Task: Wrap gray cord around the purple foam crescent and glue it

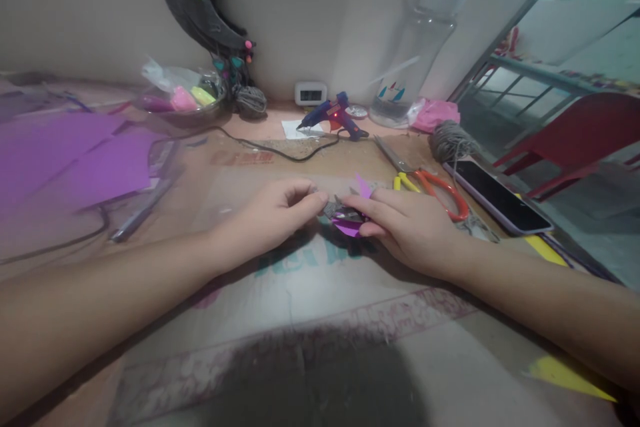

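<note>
Near the middle of the table, my left hand (295, 208) pinches one end of a small dark grey piece (331, 205) between thumb and forefinger. My right hand (400, 220) holds its other side, with bright purple pieces (349, 227) showing below and above the fingers. The two hands are close together, and the fingers hide part of the small piece. Just beyond my right hand lie scissors (440, 192) with orange handles, their blades pointing away, and a yellow-handled tool (406, 181).
Behind the hands are a blue glue gun (333, 113) with its cord, a small clock (311, 93) and a clear bottle (415, 60). Purple sheets (75, 153) lie left. Grey yarn (453, 140) and a phone (495, 197) lie right, near a red chair (580, 140).
</note>
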`<state>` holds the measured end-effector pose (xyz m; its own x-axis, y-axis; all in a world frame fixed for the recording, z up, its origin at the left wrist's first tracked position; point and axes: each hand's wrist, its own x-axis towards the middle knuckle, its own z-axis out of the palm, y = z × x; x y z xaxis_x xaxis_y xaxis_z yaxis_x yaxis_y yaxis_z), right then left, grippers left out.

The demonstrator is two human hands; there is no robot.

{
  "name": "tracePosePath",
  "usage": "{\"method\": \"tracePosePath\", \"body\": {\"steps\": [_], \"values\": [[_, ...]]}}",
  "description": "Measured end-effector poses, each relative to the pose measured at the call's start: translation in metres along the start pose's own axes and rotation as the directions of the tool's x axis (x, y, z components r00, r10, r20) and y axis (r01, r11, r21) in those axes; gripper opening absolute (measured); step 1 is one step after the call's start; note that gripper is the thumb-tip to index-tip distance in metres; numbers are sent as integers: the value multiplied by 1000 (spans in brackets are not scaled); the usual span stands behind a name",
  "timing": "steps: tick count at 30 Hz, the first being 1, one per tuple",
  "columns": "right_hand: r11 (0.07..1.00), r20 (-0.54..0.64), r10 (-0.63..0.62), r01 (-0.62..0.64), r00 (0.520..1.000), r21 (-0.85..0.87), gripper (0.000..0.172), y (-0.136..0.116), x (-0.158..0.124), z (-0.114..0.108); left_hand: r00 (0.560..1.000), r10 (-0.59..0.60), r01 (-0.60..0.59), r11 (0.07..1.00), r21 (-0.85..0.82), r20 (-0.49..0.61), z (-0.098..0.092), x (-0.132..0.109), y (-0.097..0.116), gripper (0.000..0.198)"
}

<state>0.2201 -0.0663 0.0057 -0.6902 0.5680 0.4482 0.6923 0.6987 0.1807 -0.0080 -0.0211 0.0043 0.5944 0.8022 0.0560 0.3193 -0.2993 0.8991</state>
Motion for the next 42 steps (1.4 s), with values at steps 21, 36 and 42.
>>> {"method": "tracePosePath", "body": {"steps": [21,36,42], "values": [[995,-22,-66,65,998,-76,38,0,0,3,993,-63,70,995,-72,98,-1,6,-10,38],[995,-40,-82,80,996,-60,37,0,0,3,992,-81,86,995,-48,99,-2,5,-8,37],[991,-22,-92,89,996,-103,34,-1,-1,3,992,-80,87,994,-59,102,-2,5,-9,38]]}}
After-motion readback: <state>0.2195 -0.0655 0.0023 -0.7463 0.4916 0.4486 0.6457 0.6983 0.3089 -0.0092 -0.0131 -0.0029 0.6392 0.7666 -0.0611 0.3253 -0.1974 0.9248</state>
